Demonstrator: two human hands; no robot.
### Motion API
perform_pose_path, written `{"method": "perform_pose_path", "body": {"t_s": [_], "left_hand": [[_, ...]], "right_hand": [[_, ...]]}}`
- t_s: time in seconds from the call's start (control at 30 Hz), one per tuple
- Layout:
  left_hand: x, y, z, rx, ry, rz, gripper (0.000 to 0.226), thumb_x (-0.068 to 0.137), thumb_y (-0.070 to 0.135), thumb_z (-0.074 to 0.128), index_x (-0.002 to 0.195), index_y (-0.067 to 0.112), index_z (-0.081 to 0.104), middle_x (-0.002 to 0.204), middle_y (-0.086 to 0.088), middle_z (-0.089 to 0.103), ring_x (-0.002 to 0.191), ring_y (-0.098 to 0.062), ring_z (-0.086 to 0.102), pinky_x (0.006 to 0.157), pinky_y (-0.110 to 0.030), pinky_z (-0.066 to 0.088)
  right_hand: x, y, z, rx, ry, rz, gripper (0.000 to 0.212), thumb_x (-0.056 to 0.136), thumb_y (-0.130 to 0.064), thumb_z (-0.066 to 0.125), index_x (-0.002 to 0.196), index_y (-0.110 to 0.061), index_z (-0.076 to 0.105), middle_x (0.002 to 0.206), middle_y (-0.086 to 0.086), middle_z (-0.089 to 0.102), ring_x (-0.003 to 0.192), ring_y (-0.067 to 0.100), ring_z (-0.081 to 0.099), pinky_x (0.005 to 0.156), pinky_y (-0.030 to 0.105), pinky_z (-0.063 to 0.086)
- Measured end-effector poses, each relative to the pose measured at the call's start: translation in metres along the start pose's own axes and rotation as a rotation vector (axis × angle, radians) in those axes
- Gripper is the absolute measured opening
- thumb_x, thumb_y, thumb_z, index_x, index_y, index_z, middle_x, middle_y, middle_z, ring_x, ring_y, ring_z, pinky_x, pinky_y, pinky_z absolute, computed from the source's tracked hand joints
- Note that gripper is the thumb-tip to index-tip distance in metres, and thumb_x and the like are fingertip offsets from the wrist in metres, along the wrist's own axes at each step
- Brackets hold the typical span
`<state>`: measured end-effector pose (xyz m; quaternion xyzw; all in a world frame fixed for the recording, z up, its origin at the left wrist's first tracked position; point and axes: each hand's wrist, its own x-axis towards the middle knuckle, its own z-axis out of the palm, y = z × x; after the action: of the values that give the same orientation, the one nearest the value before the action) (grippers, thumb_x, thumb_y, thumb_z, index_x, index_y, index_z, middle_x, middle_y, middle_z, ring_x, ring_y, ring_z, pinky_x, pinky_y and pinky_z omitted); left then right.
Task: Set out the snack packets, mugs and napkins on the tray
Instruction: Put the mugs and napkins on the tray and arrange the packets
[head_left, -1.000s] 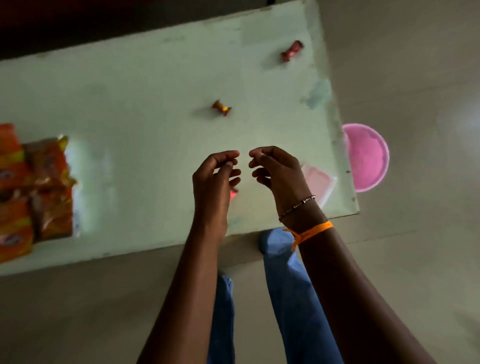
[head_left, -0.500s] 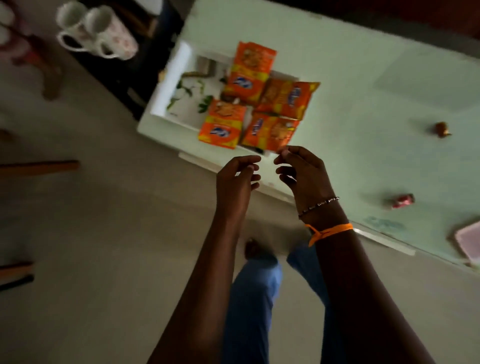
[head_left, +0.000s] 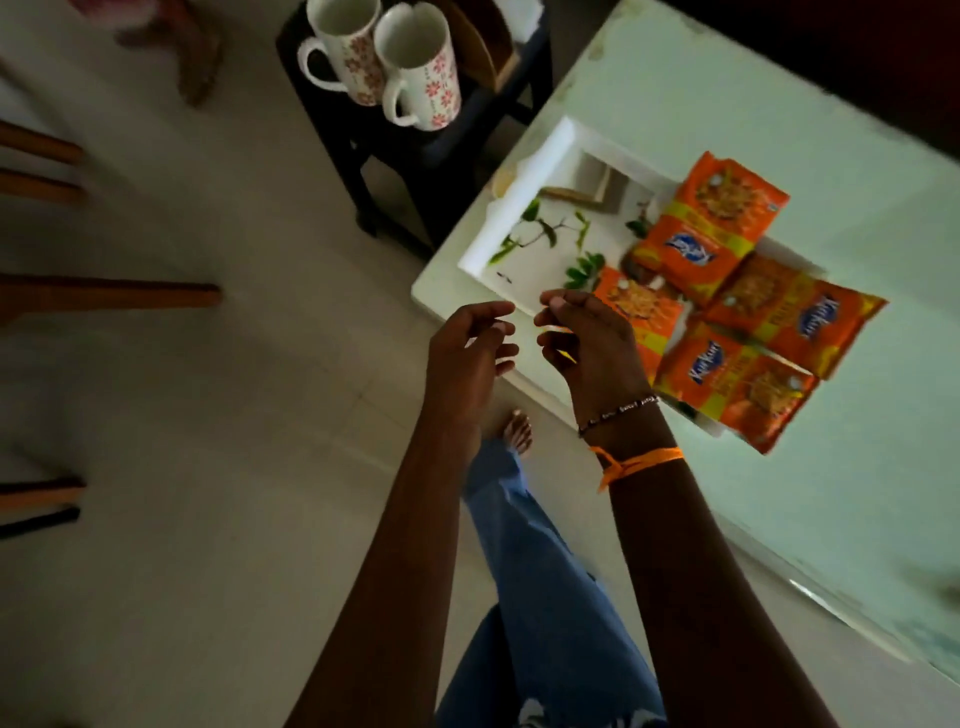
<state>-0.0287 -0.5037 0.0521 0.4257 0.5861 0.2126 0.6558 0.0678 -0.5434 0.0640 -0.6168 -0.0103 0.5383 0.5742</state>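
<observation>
Head view: four orange snack packets (head_left: 727, 296) already on white leaf-print tray (head_left: 511, 228). My left hand (head_left: 467, 353) and right hand (head_left: 592, 343) grip nothing, fingers loosely curled. Next: reach upper left for two floral white mugs (head_left: 384, 62).

Reading "Kurkure" in white script on blue logos of orange snack packets (head_left: 737, 384) at 3 o'clock; other print too blurred.

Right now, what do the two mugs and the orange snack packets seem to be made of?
The two mugs: probably glazed ceramic; thick white walls, smooth insides, printed red flowers, solid loop handles.
The orange snack packets: likely thin plastic film with a glossy finish; they show printed graphics, crinkled surfaces and flat sealed edges. Whether the film is foil-lined inside cannot be told.
</observation>
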Motion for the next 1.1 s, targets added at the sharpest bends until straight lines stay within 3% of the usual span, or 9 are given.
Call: {"method": "perform_pose_path", "body": {"t_s": [0.4,0.53,0.6,0.67,0.77,0.87,0.97,1.03,1.1], "left_hand": [[0.150,0.085,-0.086,0.054,0.065,-0.055,0.026,0.088,0.003,0.050,0.080,0.025,0.062,0.073,0.001,0.059,0.071,-0.010,0.058,0.074,-0.026,0.050],[0.196,0.109,-0.107,0.057,0.024,-0.028,0.020,0.090,0.006,0.049,0.088,0.022,0.062,0.074,0.004,0.059,0.069,-0.005,0.057,0.071,-0.020,0.050],[0.219,0.120,-0.116,0.052,0.075,-0.010,0.017,0.091,0.008,0.047,0.102,0.014,0.059,0.080,0.002,0.056,0.072,-0.008,0.052,0.073,-0.024,0.046],[0.244,0.131,-0.126,0.077,0.156,0.014,0.028,0.093,0.011,0.044,0.120,0.006,0.049,0.094,-0.001,0.056,0.081,-0.011,0.052,0.079,-0.028,0.045],[0.274,0.143,-0.142,0.190,0.116,0.034,0.030,0.096,0.020,0.040,0.126,0.014,0.044,0.110,0.004,0.050,0.098,-0.007,0.049,0.092,-0.027,0.040],[0.302,0.150,-0.154,0.322,-0.030,0.020,0.025,0.097,0.023,0.039,0.118,0.020,0.052,0.091,0.017,0.048,0.083,0.004,0.046,0.081,-0.018,0.040],[0.326,0.158,-0.158,0.493,-0.074,0.042,0.029,0.095,0.023,0.044,0.114,0.009,0.061,0.074,0.009,0.050,0.066,-0.002,0.044,0.056,-0.016,0.036],[0.335,0.160,-0.156,0.622,-0.137,0.089,0.030,0.094,0.026,0.047,0.110,0.006,0.063,0.078,0.002,0.054,0.067,-0.007,0.045,0.059,-0.021,0.035],[0.340,0.158,-0.154,0.669,-0.183,0.095,0.030,0.092,0.029,0.050,0.103,0.005,0.064,0.075,0.002,0.052,0.064,-0.006,0.044,0.062,-0.026,0.036]], "right_hand": [[0.111,-0.040,0.135,-0.058,0.077,0.052,0.025,0.093,-0.005,0.044,0.074,-0.016,0.057,0.069,0.004,0.053,0.062,0.009,0.047,0.059,0.015,0.039],[0.144,-0.045,0.165,-0.072,0.108,0.039,0.021,0.093,-0.006,0.043,0.101,0.001,0.060,0.069,0.002,0.053,0.063,0.007,0.049,0.052,0.007,0.042],[0.160,-0.044,0.181,-0.081,0.164,0.046,0.025,0.093,-0.006,0.044,0.110,0.006,0.057,0.068,0.002,0.052,0.062,0.007,0.048,0.052,0.010,0.042],[0.178,-0.041,0.198,-0.114,0.246,0.043,0.021,0.092,-0.008,0.046,0.104,0.003,0.060,0.067,0.000,0.049,0.060,0.007,0.045,0.056,0.019,0.040],[0.199,-0.038,0.217,-0.210,0.323,0.006,0.025,0.092,-0.013,0.048,0.068,-0.018,0.055,0.060,-0.001,0.040,0.059,0.008,0.037,0.063,0.030,0.034],[0.217,-0.031,0.227,-0.368,0.430,-0.012,0.033,0.091,-0.026,0.052,0.059,-0.019,0.050,0.065,0.005,0.044,0.068,0.016,0.041,0.067,0.027,0.030],[0.226,-0.029,0.230,-0.468,0.536,-0.005,0.033,0.090,-0.034,0.050,0.064,-0.015,0.059,0.077,0.008,0.050,0.078,0.017,0.045,0.070,0.024,0.030],[0.230,-0.031,0.231,-0.465,0.579,-0.036,0.033,0.091,-0.030,0.051,0.079,-0.004,0.067,0.075,0.009,0.053,0.077,0.018,0.048,0.060,0.020,0.035],[0.232,-0.032,0.232,-0.440,0.596,-0.057,0.031,0.090,-0.026,0.052,0.086,0.001,0.068,0.072,0.007,0.054,0.073,0.016,0.048,0.045,0.006,0.030]]}}
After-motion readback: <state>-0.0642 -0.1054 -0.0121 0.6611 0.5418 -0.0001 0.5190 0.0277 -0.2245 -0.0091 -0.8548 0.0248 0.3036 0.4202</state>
